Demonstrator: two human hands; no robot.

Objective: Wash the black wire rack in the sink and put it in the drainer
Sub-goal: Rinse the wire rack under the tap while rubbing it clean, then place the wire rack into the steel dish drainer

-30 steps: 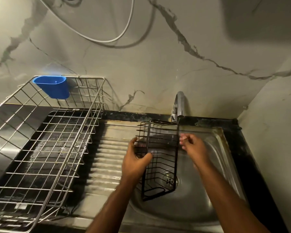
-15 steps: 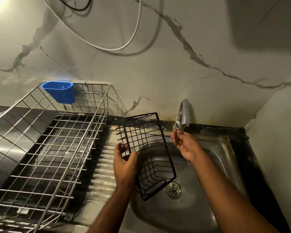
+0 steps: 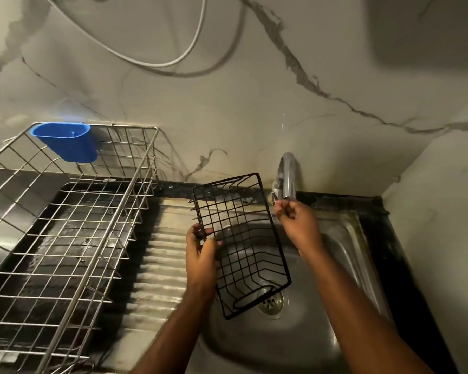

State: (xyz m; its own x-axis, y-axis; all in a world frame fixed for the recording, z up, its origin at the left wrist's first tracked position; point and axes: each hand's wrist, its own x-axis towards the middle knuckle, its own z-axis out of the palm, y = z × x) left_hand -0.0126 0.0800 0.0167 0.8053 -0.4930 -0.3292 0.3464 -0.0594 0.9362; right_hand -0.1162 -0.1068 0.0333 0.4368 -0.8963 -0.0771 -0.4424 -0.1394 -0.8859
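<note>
My left hand (image 3: 201, 256) grips the left long edge of the black wire rack (image 3: 241, 241), which hangs tilted over the steel sink (image 3: 343, 255), its lower end above the drain (image 3: 271, 303). My right hand (image 3: 297, 225) is off the rack, fingers curled just under the chrome tap (image 3: 287, 175) at its spout. Whether it pinches anything I cannot tell. The silver wire drainer (image 3: 65, 225) stands to the left on the counter, with nothing on its grid.
A blue plastic cup (image 3: 66, 141) hangs on the drainer's back rim. A ribbed draining board (image 3: 160, 255) lies between drainer and sink. A marble wall closes in behind and on the right; a white cable (image 3: 173, 60) loops across it.
My right hand left the rack's right edge and rose to the tap spout. My left hand swung the rack leftward and turned its open grid side more toward me.
</note>
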